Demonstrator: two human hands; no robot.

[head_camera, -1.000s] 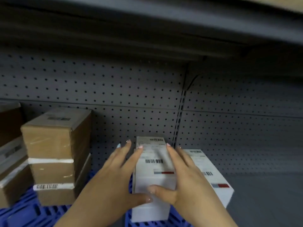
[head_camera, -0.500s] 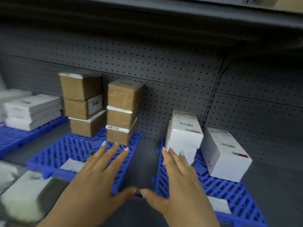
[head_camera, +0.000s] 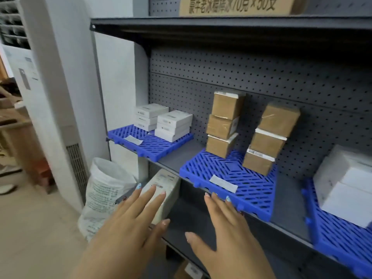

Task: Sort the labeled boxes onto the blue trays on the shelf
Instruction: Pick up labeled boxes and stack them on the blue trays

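Crowding the floor at the left end of a grey pegboard-backed shelf unit (head_camera: 261, 81), a white woven sack (head_camera: 104, 194) sits just beside a pale oblong labelled box (head_camera: 164, 188) on the lower shelf; a brown printed carton (head_camera: 235, 6) sits far up on the top shelf. The left hand (head_camera: 128, 224), fingers straight and spread wide, hovers over that pale box, contact unclear; the right hand (head_camera: 227, 232), equally splayed and holding nothing, has its fingertips at the near edge of the middle blue slatted plastic tray (head_camera: 251, 190). Three trays line the middle shelf; the left blue tray (head_camera: 153, 144) carries six flat white boxes (head_camera: 173, 125) in two stacks of three; the middle one carries six brown cardboard boxes (head_camera: 225, 125), also in two threes; the right blue tray (head_camera: 342, 240) carries blurred white boxes (head_camera: 346, 184), number unclear.
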